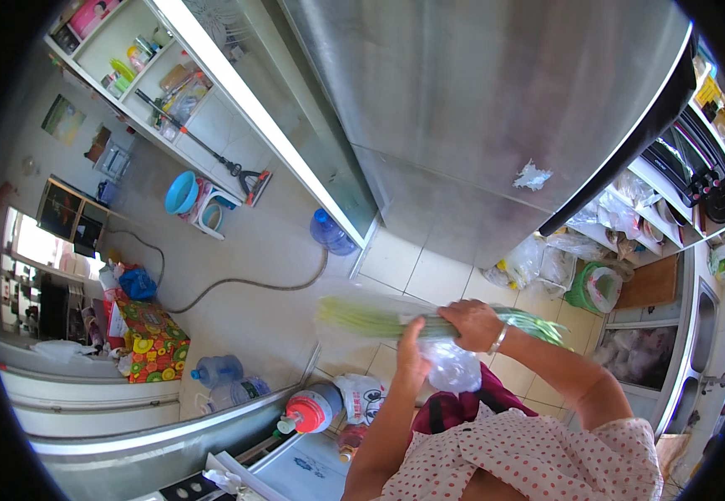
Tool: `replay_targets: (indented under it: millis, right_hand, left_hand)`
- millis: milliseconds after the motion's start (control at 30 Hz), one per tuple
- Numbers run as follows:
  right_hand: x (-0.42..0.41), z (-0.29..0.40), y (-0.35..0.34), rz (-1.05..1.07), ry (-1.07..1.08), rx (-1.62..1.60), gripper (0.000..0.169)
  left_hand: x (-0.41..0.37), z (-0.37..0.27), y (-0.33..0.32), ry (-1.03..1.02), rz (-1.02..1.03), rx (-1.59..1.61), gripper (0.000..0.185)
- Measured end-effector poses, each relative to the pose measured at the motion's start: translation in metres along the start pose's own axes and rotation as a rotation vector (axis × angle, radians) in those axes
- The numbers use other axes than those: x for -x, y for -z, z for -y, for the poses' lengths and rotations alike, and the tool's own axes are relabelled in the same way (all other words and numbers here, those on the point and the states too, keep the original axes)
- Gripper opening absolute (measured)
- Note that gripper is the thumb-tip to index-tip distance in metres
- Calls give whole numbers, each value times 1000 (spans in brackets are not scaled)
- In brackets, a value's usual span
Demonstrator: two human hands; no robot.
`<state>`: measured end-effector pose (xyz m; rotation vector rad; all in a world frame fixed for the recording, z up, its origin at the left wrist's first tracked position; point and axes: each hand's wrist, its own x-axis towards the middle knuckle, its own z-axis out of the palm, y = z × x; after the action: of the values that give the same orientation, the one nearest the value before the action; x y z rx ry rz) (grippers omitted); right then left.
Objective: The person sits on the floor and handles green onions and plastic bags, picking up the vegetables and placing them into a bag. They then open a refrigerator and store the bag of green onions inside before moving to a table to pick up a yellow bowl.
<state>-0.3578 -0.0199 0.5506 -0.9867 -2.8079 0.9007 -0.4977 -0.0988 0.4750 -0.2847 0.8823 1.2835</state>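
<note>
A bunch of long green vegetable stalks [362,318], pale at the left end and dark at the leafy right end, lies across in front of me in a clear plastic bag. My right hand [474,322], with a bracelet at the wrist, grips the bunch from above near its middle. From below, my left hand [413,356] holds the bagged bunch, its thumb raised along the near side. Crumpled clear plastic [455,366] hangs beneath the stalks between my hands. The left end of the bag is blurred.
A steel-grey refrigerator [462,113] stands ahead, beside a sliding glass door [287,125]. Blue water bottles [332,233] and a hose [256,285] are on the floor leftward. A green bin [587,287] is to the right. A red-topped container [312,407] stands near me at lower left.
</note>
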Motion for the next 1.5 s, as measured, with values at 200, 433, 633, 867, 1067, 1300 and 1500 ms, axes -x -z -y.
replay_targets:
  millis: [200,433,633,867,1067,1300,1500]
  right_hand:
    - [-95,8,86,-255,421,-46,56]
    - [-210,24,249,-544,370,262,35]
    - [-336,57,299,-792,478,632,26]
    - [-424,62,303,-283,-214,1444,15]
    - [-428,68,295,-306,-321,1388,16]
    - [-404,98,276,-395,-307,1398,13]
    - [-324,172,197,-843,190,991,6]
  left_hand:
    - [10,-128,5,-386,21,125,28]
    - [21,-263,23,-730,-32,176,32]
    - [18,-345,29,-830,-83,132,38]
    - [-21,-430,46,-656,-62,131,37]
    - [-35,-476,52,-540,-3,128,36]
    - [-41,-490,44,-505,-93,97,38]
    - [-51,-502,68,-449,-15,58,42]
